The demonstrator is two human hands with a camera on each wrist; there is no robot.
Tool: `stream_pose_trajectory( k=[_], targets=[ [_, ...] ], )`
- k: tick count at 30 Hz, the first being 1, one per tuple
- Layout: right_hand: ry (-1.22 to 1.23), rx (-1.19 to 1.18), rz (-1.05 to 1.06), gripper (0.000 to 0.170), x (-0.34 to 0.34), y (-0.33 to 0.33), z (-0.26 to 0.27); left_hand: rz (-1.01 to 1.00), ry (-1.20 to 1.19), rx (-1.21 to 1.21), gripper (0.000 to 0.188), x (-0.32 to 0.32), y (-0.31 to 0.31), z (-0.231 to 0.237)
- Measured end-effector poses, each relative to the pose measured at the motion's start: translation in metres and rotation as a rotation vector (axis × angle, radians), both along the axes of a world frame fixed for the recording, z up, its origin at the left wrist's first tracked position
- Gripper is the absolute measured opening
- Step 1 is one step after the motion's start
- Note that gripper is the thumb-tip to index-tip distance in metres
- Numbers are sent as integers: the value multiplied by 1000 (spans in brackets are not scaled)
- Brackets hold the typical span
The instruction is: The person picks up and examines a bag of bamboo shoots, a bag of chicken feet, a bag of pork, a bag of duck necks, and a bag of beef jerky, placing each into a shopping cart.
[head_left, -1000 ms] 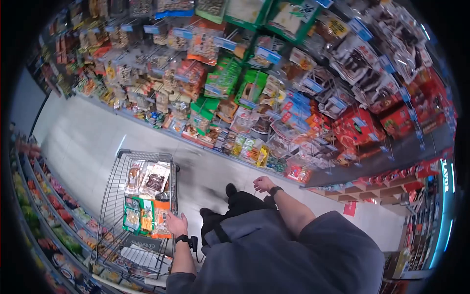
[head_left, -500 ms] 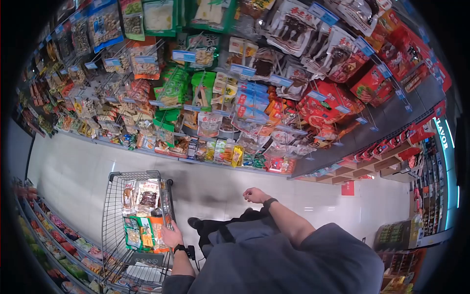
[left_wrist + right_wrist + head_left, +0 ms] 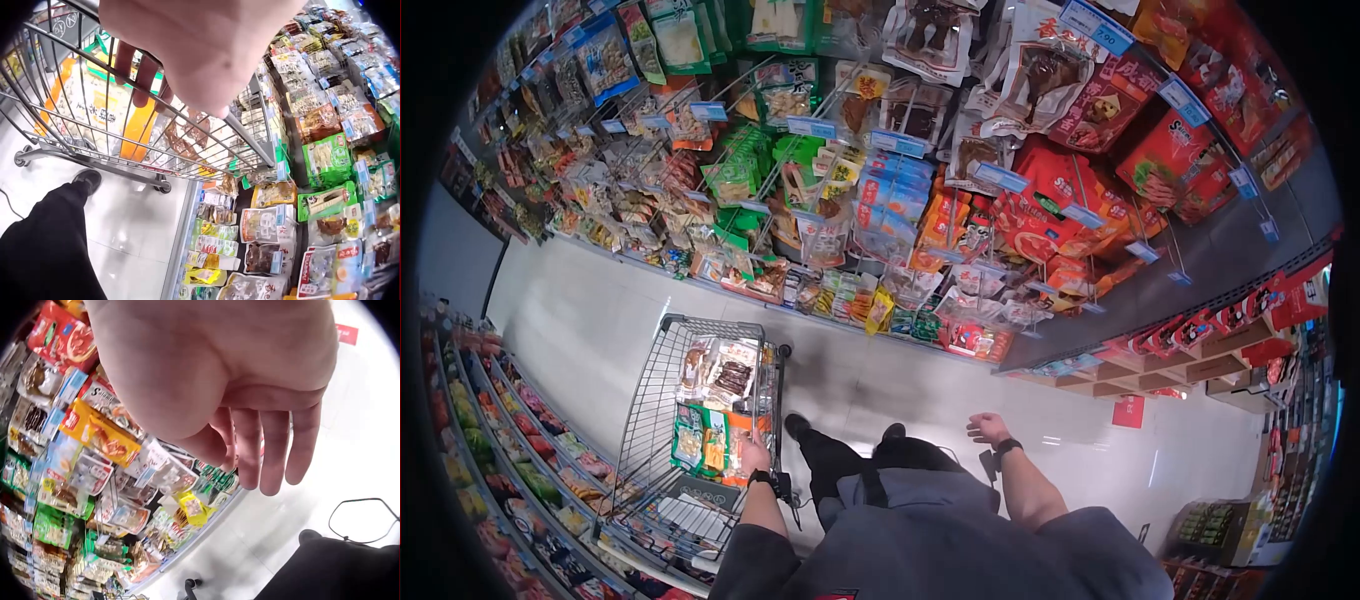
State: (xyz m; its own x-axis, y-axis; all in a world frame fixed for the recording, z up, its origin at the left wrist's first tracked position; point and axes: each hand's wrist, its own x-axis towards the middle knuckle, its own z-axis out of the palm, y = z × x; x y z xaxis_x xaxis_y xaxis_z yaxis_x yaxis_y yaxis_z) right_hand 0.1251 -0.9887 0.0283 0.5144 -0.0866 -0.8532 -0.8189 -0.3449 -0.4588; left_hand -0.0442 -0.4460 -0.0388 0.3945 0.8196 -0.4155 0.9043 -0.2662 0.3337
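Note:
My left hand [image 3: 755,455] is on the right side rail of a wire shopping cart [image 3: 712,324]. In the left wrist view, the left hand [image 3: 200,53] has its fingers curled over the cart's top rail [image 3: 247,134], fingertips showing behind the wires. Inside the cart lie a clear and white bag with dark food [image 3: 732,374], a green-edged bag [image 3: 688,440] and an orange-edged bag [image 3: 716,442]. My right hand [image 3: 988,430] hangs free over the floor, holding nothing. In the right wrist view, the right hand [image 3: 219,369] has relaxed, slightly bent fingers.
Packaged foods hang on a long rack [image 3: 840,275] across the front, with red packages [image 3: 1050,215] toward the right. Stepped shelves of packets [image 3: 530,440] line the left. A wooden display [image 3: 1140,370] stands at the right, and pale floor [image 3: 850,370] runs between.
The head view has shifted along the rack, with the red packages now larger. My right hand has swung outward to the right and its fingers look looser. The left hand stays on the cart.

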Motion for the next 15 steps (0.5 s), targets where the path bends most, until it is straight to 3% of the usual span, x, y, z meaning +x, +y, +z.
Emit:
stream_pose_trajectory(
  k=[3, 8, 11, 12, 14, 15],
  targets=[
    [-3, 22, -109, 30, -20, -36, -8, -175, 70, -127, 60, 1, -32, 18],
    [19, 40, -113, 31, -48, -47, -2, -194, -8, -127, 65, 3, -60, 7],
    [5, 22, -159, 32, -59, -42, 4, -551, 210, -336, 74, 13, -63, 0],
    [2, 23, -175, 32, -62, -42, -1, -634, 171, -360, 68, 13, -67, -1],
    [-2, 3, -214, 32, -74, -38, 6, -680, 103, -411, 72, 9, -71, -10],
    [27, -17, -152, 32, -74, -35, 4, -666, 113, -466, 74, 19, -79, 11]
  ],
)
